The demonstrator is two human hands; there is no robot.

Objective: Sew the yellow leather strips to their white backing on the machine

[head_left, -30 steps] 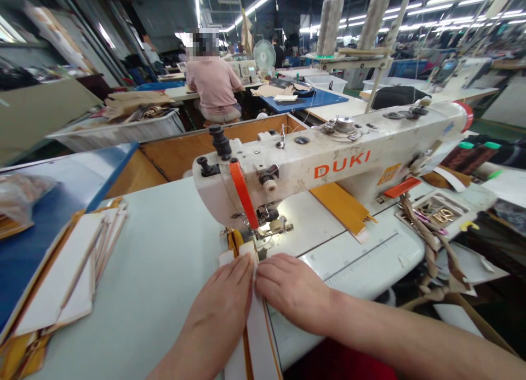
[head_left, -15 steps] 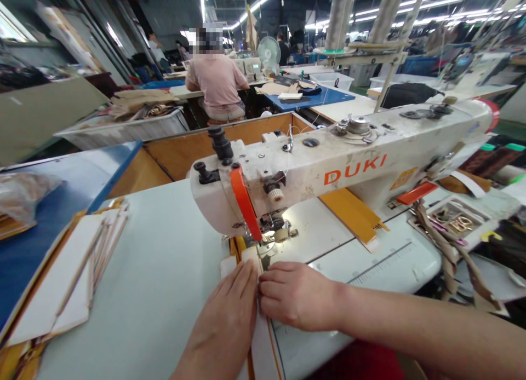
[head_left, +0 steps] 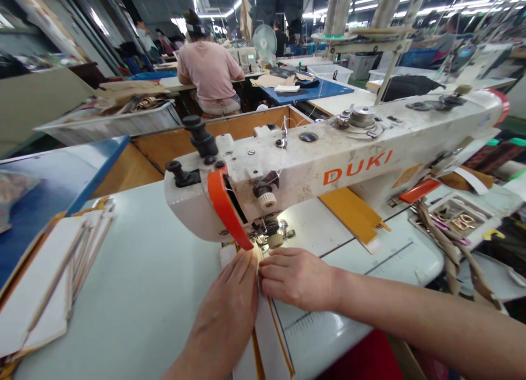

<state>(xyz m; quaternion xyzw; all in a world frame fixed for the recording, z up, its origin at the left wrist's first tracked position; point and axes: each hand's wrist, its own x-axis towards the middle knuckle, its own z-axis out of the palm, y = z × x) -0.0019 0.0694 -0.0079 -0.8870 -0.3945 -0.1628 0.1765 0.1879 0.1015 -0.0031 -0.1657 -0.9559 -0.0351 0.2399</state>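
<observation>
Left hand [head_left: 224, 309] and right hand [head_left: 296, 278] bear down, fingers [head_left: 273, 270] together and flat on the light, stiffish orange-edged white strip [head_left: 267, 336], which runs under the presser foot [head_left: 269, 239] across the counter [head_left: 123, 270]; take it by the flat edges!

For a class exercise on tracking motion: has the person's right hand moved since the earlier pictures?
Yes, the right hand has moved forward, closer to the presser foot of the sewing machine.

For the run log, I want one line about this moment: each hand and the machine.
left hand: on white strip with orange edges | right hand: on same strip | machine: DUKI sewing machine
</observation>
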